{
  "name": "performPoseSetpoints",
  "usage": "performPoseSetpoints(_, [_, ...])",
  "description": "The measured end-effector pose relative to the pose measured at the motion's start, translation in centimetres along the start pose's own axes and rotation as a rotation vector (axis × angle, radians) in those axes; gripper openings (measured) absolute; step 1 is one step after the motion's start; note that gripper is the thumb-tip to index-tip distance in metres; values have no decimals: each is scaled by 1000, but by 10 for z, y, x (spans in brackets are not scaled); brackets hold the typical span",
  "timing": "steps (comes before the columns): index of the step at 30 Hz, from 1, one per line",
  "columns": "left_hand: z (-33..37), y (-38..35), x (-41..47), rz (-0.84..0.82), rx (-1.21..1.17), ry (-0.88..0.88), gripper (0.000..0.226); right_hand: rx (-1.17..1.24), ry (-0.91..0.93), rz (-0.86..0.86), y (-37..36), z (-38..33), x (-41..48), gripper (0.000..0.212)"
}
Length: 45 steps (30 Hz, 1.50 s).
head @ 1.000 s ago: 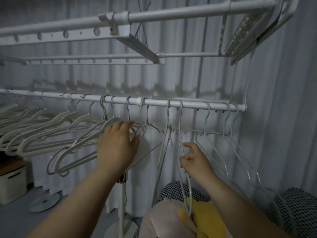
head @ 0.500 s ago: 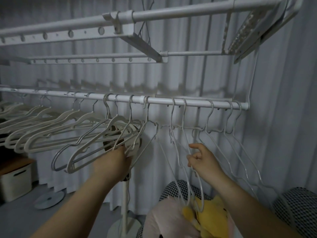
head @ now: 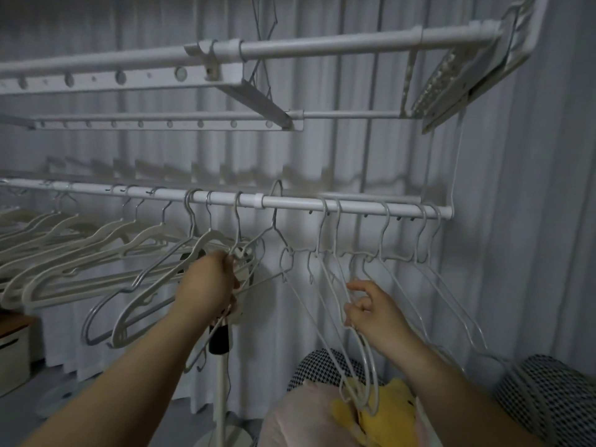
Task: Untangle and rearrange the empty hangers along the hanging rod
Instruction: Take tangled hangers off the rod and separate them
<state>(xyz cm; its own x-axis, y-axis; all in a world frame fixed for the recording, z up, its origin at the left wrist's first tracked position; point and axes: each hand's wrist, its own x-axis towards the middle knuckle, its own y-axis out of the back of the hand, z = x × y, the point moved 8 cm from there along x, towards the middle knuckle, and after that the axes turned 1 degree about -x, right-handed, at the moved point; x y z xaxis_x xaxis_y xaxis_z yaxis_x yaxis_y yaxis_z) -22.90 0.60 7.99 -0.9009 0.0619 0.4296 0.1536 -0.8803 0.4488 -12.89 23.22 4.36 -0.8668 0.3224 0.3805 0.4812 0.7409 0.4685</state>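
Observation:
A white hanging rod [head: 290, 203] runs across the view with several empty hangers on it. Thick cream hangers [head: 80, 253] crowd its left half. My left hand [head: 209, 282] grips the shoulder of a grey wire hanger [head: 274, 229], whose hook stands lifted above the rod near the middle. My right hand [head: 371, 309] pinches two thin white wire hangers [head: 335, 285] that hang side by side from the rod. More thin white wire hangers [head: 425, 269] hang at the rod's right end, their shoulders interlinked.
Upper bars of the drying rack [head: 322, 50] pass overhead. A fan stand [head: 221, 382] with a black part rises under my left hand. A pink and yellow plush [head: 380, 411] and checked cushions [head: 548, 401] lie below. A box [head: 13, 353] sits at the left. White curtain behind.
My left hand dropped from the hanger necks, took the wire hanger's shoulder and raised its hook above the rod. My right hand kept pinching the two white hangers, which swung apart slightly.

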Motion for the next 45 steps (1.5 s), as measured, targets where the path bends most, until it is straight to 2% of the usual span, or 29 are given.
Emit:
performPoseSetpoints(3, [-5,-11,11,-27,-58,99,26,11,-9,-7,3,2,-2,31])
performPoseSetpoints(9, [-10,-23,5,-59,-53,90,23,117,-123,-60,5,16,-4,32])
performPoseSetpoints(11, [-19,-21,1,-58,-76,109,24,30,-100,-65,5,15,-5,36])
performPoseSetpoints(17, [-38,0,-29,-9,134,133,25,50,-78,-56,-1,11,-9,36])
performPoseSetpoints(20, [-41,4,-44,-38,246,126,26,-53,-23,-11,-2,6,-11,37])
performPoseSetpoints(25, [-51,24,-74,-20,201,91,26,-65,103,177,11,-19,-25,29])
performPoseSetpoints(27, [-55,37,-88,-24,220,46,23,-77,168,175,4,-35,-31,27])
performPoseSetpoints(32, [-65,82,-120,-26,203,-41,19,-262,331,29,-36,-83,-44,40])
performPoseSetpoints(38, [-95,160,-177,-36,180,-19,34,-343,291,-171,-101,-120,-60,55])
performPoseSetpoints(41, [-115,208,-210,-30,142,21,34,-186,167,-289,-132,-139,-70,44])
performPoseSetpoints(42, [-122,223,-221,-22,124,42,34,-110,130,-373,-146,-146,-80,35])
performPoseSetpoints(45, [-150,263,-253,13,40,146,34,-95,136,-615,-191,-170,-115,17])
